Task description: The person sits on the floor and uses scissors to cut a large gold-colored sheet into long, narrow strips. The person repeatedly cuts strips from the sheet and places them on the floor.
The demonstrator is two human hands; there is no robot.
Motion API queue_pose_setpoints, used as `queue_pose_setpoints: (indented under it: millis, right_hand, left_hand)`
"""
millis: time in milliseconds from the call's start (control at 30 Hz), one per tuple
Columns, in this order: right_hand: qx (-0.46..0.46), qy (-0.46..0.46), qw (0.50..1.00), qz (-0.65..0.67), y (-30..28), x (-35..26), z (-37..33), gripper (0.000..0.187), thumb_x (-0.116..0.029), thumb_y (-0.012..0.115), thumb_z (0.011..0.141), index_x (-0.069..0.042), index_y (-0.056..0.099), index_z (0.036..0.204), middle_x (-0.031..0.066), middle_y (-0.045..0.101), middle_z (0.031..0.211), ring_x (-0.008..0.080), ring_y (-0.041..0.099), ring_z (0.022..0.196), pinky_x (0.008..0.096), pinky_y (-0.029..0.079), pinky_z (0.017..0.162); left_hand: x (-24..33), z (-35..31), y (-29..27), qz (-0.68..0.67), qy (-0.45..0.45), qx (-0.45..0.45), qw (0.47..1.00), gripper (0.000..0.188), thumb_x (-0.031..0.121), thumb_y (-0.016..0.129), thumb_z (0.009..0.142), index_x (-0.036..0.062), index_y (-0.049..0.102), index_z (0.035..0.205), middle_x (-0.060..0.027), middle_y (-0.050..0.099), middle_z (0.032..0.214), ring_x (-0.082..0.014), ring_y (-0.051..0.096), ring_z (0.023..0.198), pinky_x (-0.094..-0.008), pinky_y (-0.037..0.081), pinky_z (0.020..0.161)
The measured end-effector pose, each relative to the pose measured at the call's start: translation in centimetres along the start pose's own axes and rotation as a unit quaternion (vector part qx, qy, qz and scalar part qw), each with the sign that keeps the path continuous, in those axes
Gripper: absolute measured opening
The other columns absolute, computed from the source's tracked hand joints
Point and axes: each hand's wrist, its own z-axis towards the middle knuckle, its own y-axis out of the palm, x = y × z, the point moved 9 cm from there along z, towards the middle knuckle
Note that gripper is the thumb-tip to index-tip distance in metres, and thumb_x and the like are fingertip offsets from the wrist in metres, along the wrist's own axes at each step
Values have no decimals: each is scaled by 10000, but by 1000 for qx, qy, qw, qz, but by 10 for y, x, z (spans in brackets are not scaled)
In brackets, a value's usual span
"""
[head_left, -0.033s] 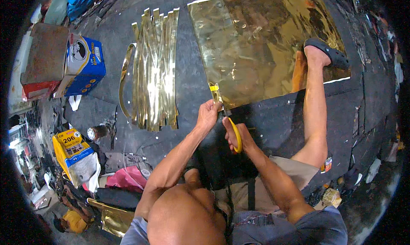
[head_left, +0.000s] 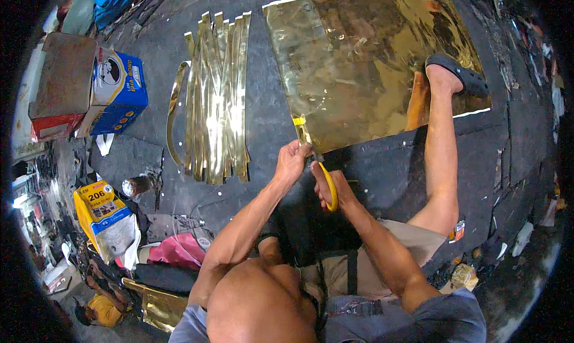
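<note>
A shiny gold sheet lies spread on the dark floor. My left hand pinches the sheet's near left corner between thumb and fingers. Close beside it, my right hand is closed round the yellow handles of a pair of scissors. The scissor blades meet the sheet's edge right by my left fingertips, and their tips are hard to make out. To the left lie several narrow gold strips, side by side in a loose bundle. One strip at the bundle's left side bows outward.
My foot in a dark clog rests on the sheet's right part. At the left stand a blue and white box and a yellow bag. Pink material and a gold piece lie lower left. Another person is behind.
My right hand and the scissors have shifted very slightly up and to the left, toward the sheet's edge. My left hand stays in place on the corner.
</note>
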Motion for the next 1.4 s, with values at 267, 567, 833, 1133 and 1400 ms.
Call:
queue_pose_setpoints:
  millis: [267, 567, 833, 1133, 1400]
  right_hand:
    - [25, -187, 980, -61, -9, -37, 87, 751, -757, 371, 826, -29, 536, 740, 57, 487, 524, 141, 512, 403, 284, 417, 350]
    - [92, -174, 964, -177, -27, -119, 139, 920, -791, 223, 832, 40, 619, 835, 203, 588, 647, 300, 581, 669, 461, 444, 655]
    - [107, -126, 972, -165, -44, -200, 207, 994, -881, 248, 734, -13, 658, 990, 186, 620, 730, 290, 580, 748, 454, 435, 724]
    - [53, -175, 979, -91, -42, -311, 256, 951, -865, 281, 744, -6, 622, 966, 160, 602, 690, 288, 586, 715, 434, 440, 678]
    - [30, -188, 980, -57, -37, -339, 275, 898, -846, 304, 760, -7, 604, 873, 133, 576, 617, 259, 579, 598, 404, 450, 571]
  left_hand:
    - [29, -11, 4, -50, -5, -48, 998, 228, 191, 478, 982, 36, 605, 874, 36, 555, 696, -44, 439, 607, -221, 348, 541]
    - [36, -17, -8, -5, 44, -35, 998, 274, 278, 516, 970, 35, 643, 977, 29, 609, 814, -55, 487, 701, -214, 381, 623]
    - [59, -39, -8, -23, 7, -51, 998, 256, 221, 479, 984, 6, 617, 997, 64, 532, 809, -40, 431, 742, -220, 382, 657]
    - [97, -66, -15, 58, 71, -43, 995, 249, 226, 466, 1001, 13, 556, 907, 72, 480, 793, -46, 399, 740, -214, 364, 657]
    - [104, -81, -22, 42, 26, -49, 998, 242, 213, 464, 1001, 10, 588, 960, 57, 500, 802, -44, 411, 766, -214, 382, 678]
